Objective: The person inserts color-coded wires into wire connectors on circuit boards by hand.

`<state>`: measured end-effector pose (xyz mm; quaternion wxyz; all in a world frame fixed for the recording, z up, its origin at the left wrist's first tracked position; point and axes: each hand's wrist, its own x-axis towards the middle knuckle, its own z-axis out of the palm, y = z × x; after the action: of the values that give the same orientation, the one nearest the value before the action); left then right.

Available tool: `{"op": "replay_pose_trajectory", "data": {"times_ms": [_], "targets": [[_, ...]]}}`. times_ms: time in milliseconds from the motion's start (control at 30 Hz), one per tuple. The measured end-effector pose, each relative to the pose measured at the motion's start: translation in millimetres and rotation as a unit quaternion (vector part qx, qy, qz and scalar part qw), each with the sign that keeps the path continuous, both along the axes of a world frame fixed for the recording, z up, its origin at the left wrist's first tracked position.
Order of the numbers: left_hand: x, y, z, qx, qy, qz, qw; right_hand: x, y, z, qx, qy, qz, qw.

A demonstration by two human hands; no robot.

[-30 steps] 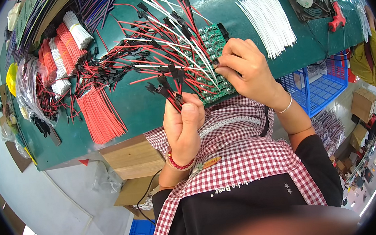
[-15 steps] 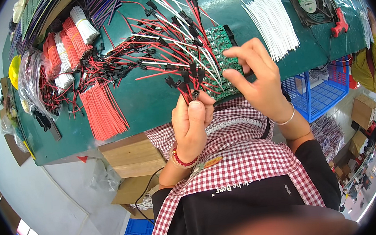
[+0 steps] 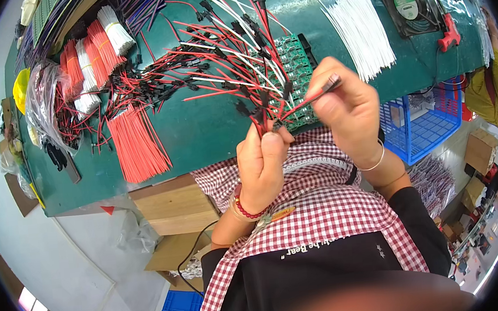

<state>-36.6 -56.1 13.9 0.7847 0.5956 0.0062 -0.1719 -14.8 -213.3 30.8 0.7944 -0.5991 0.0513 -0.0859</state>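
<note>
Now the left hand (image 3: pixel 265 166) pinches a bundle of red wires (image 3: pixel 235 62), right hand (image 3: pixel 345 108) fingers closed on one wire lead (image 3: pixel 315 94) over the green circuit board (image 3: pixel 295 68)

A round green and white label (image 3: pixel 406 4) sits on the hub of the black fan at the far right of my bench. Brown cardboard boxes (image 3: pixel 481 150) stand on the floor to my right.

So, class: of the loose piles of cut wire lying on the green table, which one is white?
The white pile at the right, beside the black fan. The other loose pile, at the left, is red.
</note>
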Motion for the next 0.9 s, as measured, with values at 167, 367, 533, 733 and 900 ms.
{"op": "replay_pose_trajectory", "data": {"times_ms": [167, 367, 533, 733, 900], "targets": [[0.5, 1.8, -0.4, -0.010, -0.014, -0.040, 0.999, -0.6, -3.2, -8.8, -0.150, -0.091, 0.122, 0.977], [2.5, -0.1, -2.8, -0.020, -0.001, 0.017, 1.000, -2.8, -12.3, -8.6, -0.102, -0.066, 0.003, 0.993], [-3.4, -9.2, -10.4, 0.011, -0.047, 0.021, 0.999, -9.0, -6.9, -10.7, -0.167, -0.068, 0.061, 0.982], [-1.2, -2.0, -14.4, 0.059, -0.053, 0.027, 0.996, -2.0, -21.8, -12.5, -0.299, -0.070, 0.031, 0.951], [8.9, 6.6, -8.6, 0.017, -0.057, 0.078, 0.995, 7.9, -35.1, -42.9, -0.303, -0.034, 0.083, 0.949]]}}
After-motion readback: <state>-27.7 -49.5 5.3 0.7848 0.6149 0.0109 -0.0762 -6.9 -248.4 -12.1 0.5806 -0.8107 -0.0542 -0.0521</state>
